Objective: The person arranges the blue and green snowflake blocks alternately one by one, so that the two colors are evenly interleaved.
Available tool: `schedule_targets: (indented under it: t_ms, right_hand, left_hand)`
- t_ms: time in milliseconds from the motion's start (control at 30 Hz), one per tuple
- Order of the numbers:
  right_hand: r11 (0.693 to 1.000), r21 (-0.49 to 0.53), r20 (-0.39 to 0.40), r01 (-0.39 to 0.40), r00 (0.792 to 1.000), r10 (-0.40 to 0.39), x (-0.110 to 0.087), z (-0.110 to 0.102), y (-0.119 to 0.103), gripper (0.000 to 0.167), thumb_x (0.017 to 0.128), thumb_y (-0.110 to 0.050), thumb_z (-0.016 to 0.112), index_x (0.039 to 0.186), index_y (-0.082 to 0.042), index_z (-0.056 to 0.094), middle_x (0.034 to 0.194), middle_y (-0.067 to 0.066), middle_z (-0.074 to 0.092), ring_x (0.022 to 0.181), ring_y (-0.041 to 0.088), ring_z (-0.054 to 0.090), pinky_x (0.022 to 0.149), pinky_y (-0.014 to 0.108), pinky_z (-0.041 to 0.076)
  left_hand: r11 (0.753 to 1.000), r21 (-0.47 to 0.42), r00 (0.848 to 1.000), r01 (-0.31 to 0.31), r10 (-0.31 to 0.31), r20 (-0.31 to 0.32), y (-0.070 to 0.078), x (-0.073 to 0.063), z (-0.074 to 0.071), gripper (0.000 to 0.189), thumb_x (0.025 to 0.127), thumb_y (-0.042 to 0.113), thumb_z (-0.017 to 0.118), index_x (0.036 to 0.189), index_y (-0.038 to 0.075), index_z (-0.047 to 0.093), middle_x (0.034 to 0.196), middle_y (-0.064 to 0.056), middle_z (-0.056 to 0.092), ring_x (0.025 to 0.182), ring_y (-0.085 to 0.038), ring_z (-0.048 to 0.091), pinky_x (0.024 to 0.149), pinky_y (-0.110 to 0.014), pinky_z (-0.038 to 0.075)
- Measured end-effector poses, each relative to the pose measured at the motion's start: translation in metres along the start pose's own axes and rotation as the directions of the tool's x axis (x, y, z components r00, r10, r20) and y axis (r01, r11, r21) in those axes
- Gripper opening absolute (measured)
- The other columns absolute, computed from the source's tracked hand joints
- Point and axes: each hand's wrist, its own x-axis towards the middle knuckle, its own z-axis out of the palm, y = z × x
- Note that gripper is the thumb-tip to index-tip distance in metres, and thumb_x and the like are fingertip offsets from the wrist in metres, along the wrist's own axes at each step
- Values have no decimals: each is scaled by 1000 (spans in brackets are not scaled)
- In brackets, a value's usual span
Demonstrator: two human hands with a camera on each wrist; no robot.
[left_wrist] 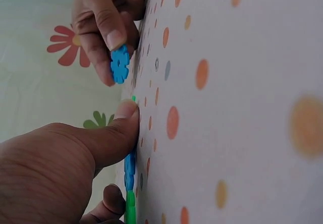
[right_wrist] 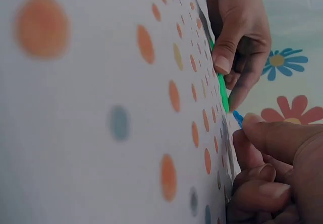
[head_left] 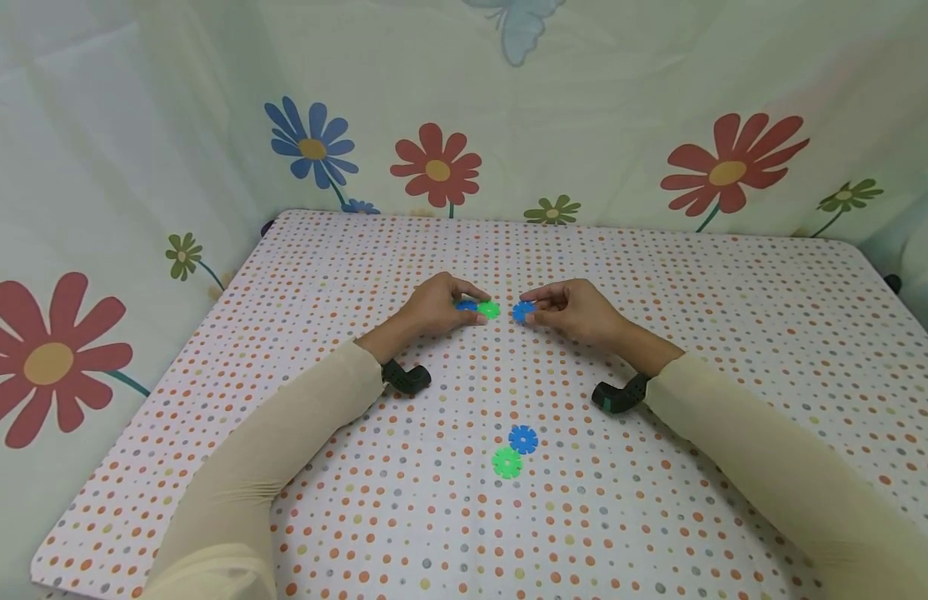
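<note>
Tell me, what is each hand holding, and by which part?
The right hand pinches a blue disc by its rim; the left hand pinches a green disc by its edges, with another blue disc beside it.

Table: white rectangular top with rounded corners, printed with orange, grey and yellow dots (head_left: 389, 508) | on it, from here: blue notched plastic-looking disc (head_left: 530, 444), touching a bright-green notched plastic-looking disc (head_left: 501, 468)

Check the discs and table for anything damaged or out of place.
Nothing stands out. The loose blue disc and green disc lie flat on the table; the discs in the left hand and right hand show no clear damage, though partly hidden.
</note>
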Motion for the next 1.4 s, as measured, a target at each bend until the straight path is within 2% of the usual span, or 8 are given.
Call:
schedule_targets:
  t_ms: [233, 467, 600, 900, 1167, 1400]
  right_hand:
    - [998, -70, 2, 1, 1000, -1, 14, 1, -3, 36, 92, -23, 71, 125, -9, 68, 104, 8, 68, 82, 14, 55, 64, 20, 43]
    - [996, -85, 14, 2, 1000, -1, 21, 2, -3, 35, 89, -25, 74, 121, -11, 72, 118, 10, 71, 89, 12, 63, 69, 21, 48]
    - [998, -63, 18, 7, 1000, -6, 23, 3, -2, 35, 88, -26, 76, 119, -11, 73, 122, 10, 70, 86, 12, 64, 66, 21, 48]
    - [993, -112, 20, 44, 999, -42, 21, 5, -9, 37, 88, -22, 76, 121, -6, 71, 114, 16, 70, 80, 13, 62, 64, 22, 46]
    - [992, -119, 16, 49, 999, -48, 20, 6, -12, 35, 89, -19, 75, 121, -6, 70, 103, 12, 66, 76, 17, 57, 62, 24, 43]
    - [990, -127, 24, 65, 998, -62, 20, 7, -11, 37, 89, -20, 74, 122, -4, 68, 103, 12, 66, 78, 16, 57, 65, 25, 44]
  left_hand:
    - [1000, -18, 1000, 5, -5, 2, 0, 0, -1, 33, 83, 36, 80, 115, 30, 75, 114, 0, 67, 81, -16, 50, 63, -26, 37]
    - [1000, -15, 1000, 3, -2, 7, 0, 0, 0, 34, 83, 37, 80, 116, 31, 75, 119, 1, 66, 86, -14, 52, 68, -26, 39]
    - [1000, -21, 1000, -6, 6, 6, 1, 1, 0, 33, 83, 36, 80, 116, 29, 75, 112, 1, 68, 82, -15, 50, 65, -26, 37]
    - [1000, -22, 1000, -7, 7, 0, 1, 0, -1, 33, 83, 35, 80, 116, 29, 75, 87, -2, 64, 63, -13, 38, 56, -25, 30]
    - [1000, -24, 1000, -20, 19, -11, 1, 0, 0, 33, 83, 35, 81, 114, 29, 76, 85, -1, 63, 64, -13, 41, 57, -25, 31]
    - [999, -27, 1000, -24, 24, -13, 0, 0, 1, 33, 83, 34, 81, 114, 29, 76, 82, -1, 62, 63, -12, 40, 56, -24, 30]
